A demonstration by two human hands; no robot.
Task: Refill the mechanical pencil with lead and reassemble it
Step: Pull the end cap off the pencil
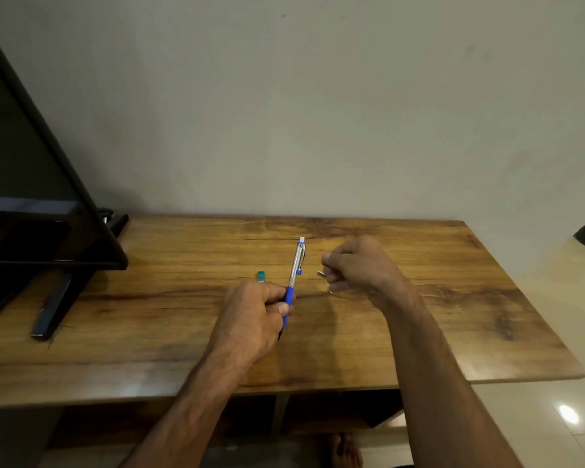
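Fingers (275, 294) of the left hand (250, 319) are curled round the blue rubbery grip of a slim mechanical pencil (296, 265) with a silver metal barrel, a silver clip, a small blue side button and a white eraser stub at its top. The right hand (358, 265) has its fingers (333, 265) curled in tight, pinching a small silvery piece (321, 273) at their tips; a second tiny metallic bit (330, 292) shows just under that hand, and whether it is held or lying loose I cannot tell. Both hands hover over a brown wood-grain surface (453, 298), near its middle. A small teal object (260, 276) lies at 11 o'clock from the left hand, partly hidden by its knuckles. A black flat screen (31, 197) on a black stand occupies the surface's 9 o'clock end. The pencil's long axis runs roughly from 6 to 12 o'clock, leaning slightly toward 1, eraser end up and away and dark tip down toward the person.
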